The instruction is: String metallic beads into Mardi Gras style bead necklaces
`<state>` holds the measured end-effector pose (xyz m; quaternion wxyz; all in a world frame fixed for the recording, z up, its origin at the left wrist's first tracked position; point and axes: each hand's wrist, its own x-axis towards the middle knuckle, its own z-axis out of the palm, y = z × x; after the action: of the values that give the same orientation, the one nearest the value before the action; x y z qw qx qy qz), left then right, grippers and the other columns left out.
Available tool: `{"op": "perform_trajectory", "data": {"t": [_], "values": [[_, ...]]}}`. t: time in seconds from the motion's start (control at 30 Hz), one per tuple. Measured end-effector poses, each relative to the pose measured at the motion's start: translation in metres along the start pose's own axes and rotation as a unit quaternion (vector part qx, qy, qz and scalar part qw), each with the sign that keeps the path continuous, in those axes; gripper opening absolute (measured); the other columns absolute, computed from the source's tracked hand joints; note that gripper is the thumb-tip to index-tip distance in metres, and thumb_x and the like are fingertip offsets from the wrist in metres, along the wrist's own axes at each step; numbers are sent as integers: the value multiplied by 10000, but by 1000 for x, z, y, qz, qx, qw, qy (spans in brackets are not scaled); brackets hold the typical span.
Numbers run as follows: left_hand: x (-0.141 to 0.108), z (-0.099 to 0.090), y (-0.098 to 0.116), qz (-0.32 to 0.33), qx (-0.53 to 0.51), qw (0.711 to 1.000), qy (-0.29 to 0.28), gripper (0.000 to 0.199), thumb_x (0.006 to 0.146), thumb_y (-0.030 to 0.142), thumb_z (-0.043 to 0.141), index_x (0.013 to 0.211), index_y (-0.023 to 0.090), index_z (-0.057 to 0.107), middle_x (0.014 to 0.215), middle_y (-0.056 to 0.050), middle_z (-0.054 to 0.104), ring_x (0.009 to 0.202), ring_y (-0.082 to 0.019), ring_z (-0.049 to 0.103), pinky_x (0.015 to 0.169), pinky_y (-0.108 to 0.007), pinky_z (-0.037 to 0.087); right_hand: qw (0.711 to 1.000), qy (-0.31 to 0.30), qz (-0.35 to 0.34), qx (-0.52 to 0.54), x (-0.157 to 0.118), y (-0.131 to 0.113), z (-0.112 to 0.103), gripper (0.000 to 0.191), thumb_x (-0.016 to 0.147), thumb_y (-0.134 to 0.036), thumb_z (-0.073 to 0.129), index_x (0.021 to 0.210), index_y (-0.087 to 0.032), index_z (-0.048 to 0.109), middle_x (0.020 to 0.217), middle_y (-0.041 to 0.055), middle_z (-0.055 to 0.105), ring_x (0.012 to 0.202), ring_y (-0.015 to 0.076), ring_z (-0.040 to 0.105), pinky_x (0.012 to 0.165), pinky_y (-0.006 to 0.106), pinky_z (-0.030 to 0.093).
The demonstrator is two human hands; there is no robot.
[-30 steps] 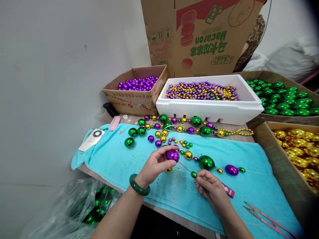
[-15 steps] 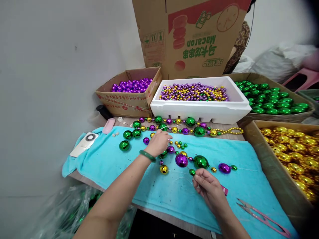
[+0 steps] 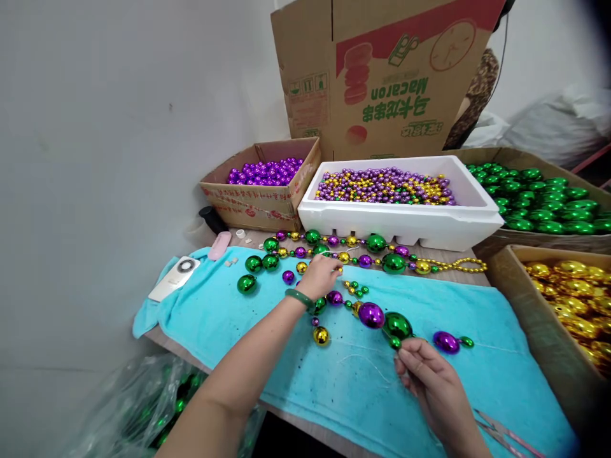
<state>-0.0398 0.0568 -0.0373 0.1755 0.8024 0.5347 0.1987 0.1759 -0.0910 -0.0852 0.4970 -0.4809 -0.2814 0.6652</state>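
Observation:
My left hand (image 3: 322, 277), with a green bangle (image 3: 300, 298) at its wrist, reaches over the far part of the turquoise towel. Its fingers are closed beside small gold and green beads (image 3: 356, 289); what they hold is hidden. My right hand (image 3: 429, 375) pinches a small green bead (image 3: 394, 343) at the near end of a bead string. Along that string are a large purple bead (image 3: 371, 315) and a large green bead (image 3: 398, 324). To the right lies another purple bead (image 3: 447, 342) with a green one on a thread.
Finished-looking bead strands (image 3: 394, 263) lie behind the towel (image 3: 229, 331). A white foam box (image 3: 391, 219) of small beads stands between cartons of purple (image 3: 252, 213), green and gold beads. Thread snips (image 3: 506, 432) lie at front right, a white device (image 3: 174, 278) at left.
My right hand has drawn slightly right with the small green bead, and the large purple bead has shifted against the large green one. The view has swung left a little.

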Motion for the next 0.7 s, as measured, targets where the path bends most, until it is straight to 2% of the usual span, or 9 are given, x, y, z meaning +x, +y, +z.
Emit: {"op": "perform_trajectory", "data": {"t": [0.03, 0.07, 0.1, 0.13, 0.17, 0.2, 0.27, 0.4, 0.7], "values": [[-6, -5, 3, -25, -91, 995, 18, 259, 856, 246, 468, 1037, 178, 641, 1001, -97, 650, 937, -208, 535, 824, -354, 425, 1000, 5, -7, -5, 0, -1, 2, 306, 662, -421, 742, 790, -192, 586, 567, -7, 563, 487, 93, 456, 434, 199, 330], [-13, -10, 7, -58, -219, 973, 36, 286, 868, 276, 460, 1086, 181, 618, 1013, -92, 646, 902, -188, 556, 778, -328, 441, 1000, 11, -16, -11, -1, -1, 4, 303, 666, -425, 737, 787, -192, 586, 568, -7, 564, 486, 93, 458, 428, 199, 323], [-21, -15, 11, -93, -366, 925, 47, 300, 864, 300, 476, 1105, 181, 609, 997, -88, 648, 869, -171, 572, 734, -302, 449, 999, 16, -24, -15, -2, -2, 6, 297, 674, -427, 730, 783, -192, 585, 570, -8, 565, 486, 93, 460, 424, 198, 318], [-30, -20, 14, -121, -496, 858, 54, 301, 848, 311, 514, 1097, 175, 615, 959, -82, 651, 835, -155, 582, 698, -276, 448, 999, 20, -31, -21, -3, -2, 8, 293, 680, -430, 724, 778, -191, 585, 571, -9, 565, 486, 92, 462, 422, 197, 317], [-38, -24, 18, -141, -593, 791, 56, 293, 823, 307, 561, 1070, 166, 630, 913, -76, 652, 807, -140, 585, 674, -254, 444, 999, 22, -35, -27, -4, -3, 10, 292, 683, -432, 721, 774, -191, 584, 571, -9, 566, 485, 92, 464, 421, 196, 318], [-46, -27, 21, -152, -654, 739, 56, 280, 801, 296, 597, 1041, 158, 644, 878, -69, 650, 789, -128, 585, 658, -235, 442, 998, 22, -38, -34, -6, -3, 11, 293, 683, -435, 719, 772, -190, 585, 569, -9, 567, 483, 92, 466, 421, 195, 321], [-60, -32, 25, -161, -711, 681, 61, 253, 776, 258, 637, 999, 142, 661, 848, -64, 645, 772, -116, 584, 637, -213, 446, 998, 20, -44, -51, -9, -5, 14, 299, 682, -441, 718, 772, -186, 591, 565, -7, 570, 476, 91, 468, 419, 193, 327], [-74, -35, 27, -166, -729, 659, 80, 240, 788, 215, 624, 1009, 133, 664, 880, -73, 647, 791, -122, 590, 621, -202, 461, 995, 4, -58, -82, -14, -9, 20, 305, 687, -453, 709, 762, -178, 601, 566, 1, 575, 464, 88, 467, 404, 187, 317], [-87, -40, 23, -152, -706, 685, 98, 277, 769, 226, 645, 1034, 154, 675, 920, -70, 656, 834, -129, 579, 673, -220, 447, 992, 6, -68, -104, -22, -12, 30, 279, 673, -431, 712, 731, -175, 617, 542, 2, 559, 466, 91, 459, 426, 201, 353]]}}
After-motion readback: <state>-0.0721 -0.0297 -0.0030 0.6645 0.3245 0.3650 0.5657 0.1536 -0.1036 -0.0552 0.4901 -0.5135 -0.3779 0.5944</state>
